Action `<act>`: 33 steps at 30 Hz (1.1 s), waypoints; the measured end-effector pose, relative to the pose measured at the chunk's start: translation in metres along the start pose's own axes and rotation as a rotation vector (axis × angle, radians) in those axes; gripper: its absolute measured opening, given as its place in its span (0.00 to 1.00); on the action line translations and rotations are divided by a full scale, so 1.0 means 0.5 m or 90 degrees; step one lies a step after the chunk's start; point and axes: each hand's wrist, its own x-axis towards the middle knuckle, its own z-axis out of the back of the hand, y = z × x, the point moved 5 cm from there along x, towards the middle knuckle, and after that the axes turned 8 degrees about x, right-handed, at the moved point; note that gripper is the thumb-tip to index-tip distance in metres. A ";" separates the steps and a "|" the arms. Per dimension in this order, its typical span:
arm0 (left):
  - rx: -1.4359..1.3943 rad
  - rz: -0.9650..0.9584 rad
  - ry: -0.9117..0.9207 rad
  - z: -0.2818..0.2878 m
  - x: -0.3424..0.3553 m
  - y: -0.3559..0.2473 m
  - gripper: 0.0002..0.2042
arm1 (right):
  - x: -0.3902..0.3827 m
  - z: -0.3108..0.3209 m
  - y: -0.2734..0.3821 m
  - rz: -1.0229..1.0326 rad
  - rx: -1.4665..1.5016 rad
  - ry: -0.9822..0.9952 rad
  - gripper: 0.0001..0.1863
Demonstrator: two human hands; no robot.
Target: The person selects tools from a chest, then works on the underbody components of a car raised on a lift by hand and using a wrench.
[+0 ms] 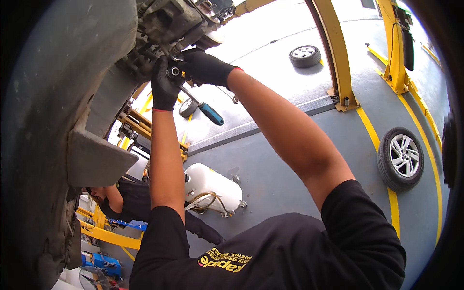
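Both hands wear black gloves and are raised to the underside of a lifted vehicle, close together at the dirty wheel-hub and suspension parts [171, 21]. My left hand [165, 88] is closed on a ratchet [210, 114] with a teal-and-black handle; its round head shows beside the thumb and its handle slants down to the right. My right hand [205, 66] is closed by a shiny metal piece at the suspension joint, its fingertips partly hidden. A thin silver wrench [235, 99] pokes out below that hand, ring end showing; its middle is hidden.
A dark fender panel [67, 63] fills the left. Yellow lift posts [338, 53] stand at the right. Wheels [400, 159] lie on the grey floor. A white tank [212, 186] with a hose stands below, near another person in dark clothes [128, 198] at lower left.
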 end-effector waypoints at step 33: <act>0.085 -0.106 -0.046 -0.034 -0.003 -0.018 0.26 | 0.013 0.009 -0.011 0.328 -0.350 -0.038 0.14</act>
